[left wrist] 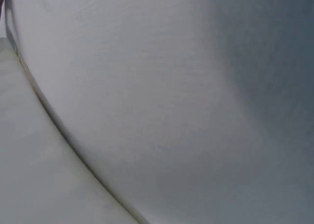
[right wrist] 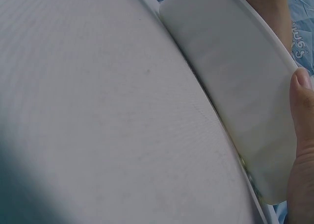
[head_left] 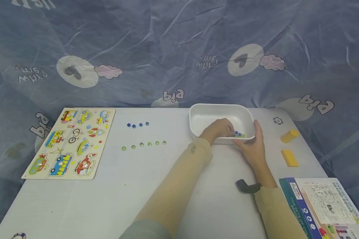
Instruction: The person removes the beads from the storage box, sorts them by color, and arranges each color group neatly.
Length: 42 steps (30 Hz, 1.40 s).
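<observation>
A white plastic basin (head_left: 203,111) stands at the back right of the table, with several blue and green glass marbles (head_left: 240,134) gathered in its near right corner. My left hand (head_left: 219,128) reaches over the near rim into it, fingers bent down beside the marbles. Those fingertips are hidden, so I cannot tell whether they pinch a marble. My right hand (head_left: 255,147) grips the basin's near right corner, thumb in front and fingers along the right side. In the right wrist view the thumb (right wrist: 303,104) presses near the rim of the tilted-looking basin wall (right wrist: 230,82).
Left of the basin lie a row of blue marbles (head_left: 141,124) and a row of green marbles (head_left: 149,144). A wooden vehicle puzzle board (head_left: 103,152) is at far left. Two yellow blocks (head_left: 289,158) and a printed box (head_left: 326,202) sit at right. A blue patterned cloth (head_left: 173,43) hangs behind.
</observation>
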Tool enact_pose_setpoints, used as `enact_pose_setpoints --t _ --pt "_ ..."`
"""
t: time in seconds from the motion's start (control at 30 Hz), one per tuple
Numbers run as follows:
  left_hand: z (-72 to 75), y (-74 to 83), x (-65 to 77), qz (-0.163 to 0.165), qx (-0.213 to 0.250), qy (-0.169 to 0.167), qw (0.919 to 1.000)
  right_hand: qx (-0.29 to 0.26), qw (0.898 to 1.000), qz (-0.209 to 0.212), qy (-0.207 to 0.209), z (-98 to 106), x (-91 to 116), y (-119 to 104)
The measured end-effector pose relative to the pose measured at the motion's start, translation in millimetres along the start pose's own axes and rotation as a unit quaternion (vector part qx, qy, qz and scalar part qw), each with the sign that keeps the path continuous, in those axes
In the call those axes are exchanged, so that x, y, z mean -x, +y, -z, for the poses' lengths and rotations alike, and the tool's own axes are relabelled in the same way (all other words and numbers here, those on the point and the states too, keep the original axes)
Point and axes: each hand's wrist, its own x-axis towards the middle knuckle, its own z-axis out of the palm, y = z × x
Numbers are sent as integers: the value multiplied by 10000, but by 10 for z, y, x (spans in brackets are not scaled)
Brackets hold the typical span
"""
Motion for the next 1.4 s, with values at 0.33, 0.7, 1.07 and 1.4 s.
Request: enact_pose_setpoints --t 0.33,0.7,1.07,1.4 --pt "0 26 3 -3 -2 -88 10000 59 9999 149 14 5 15 -6" --pt "-14 9 -33 -58 259 -215 9994 127 9999 96 55 23 25 -25" --pt "76 -20 -30 -953 252 334 9946 186 9998 28 -11 11 8 -13" --pt "410 -31 317 -1958 1032 863 9714 386 9992 -77 64 -2 11 -26"
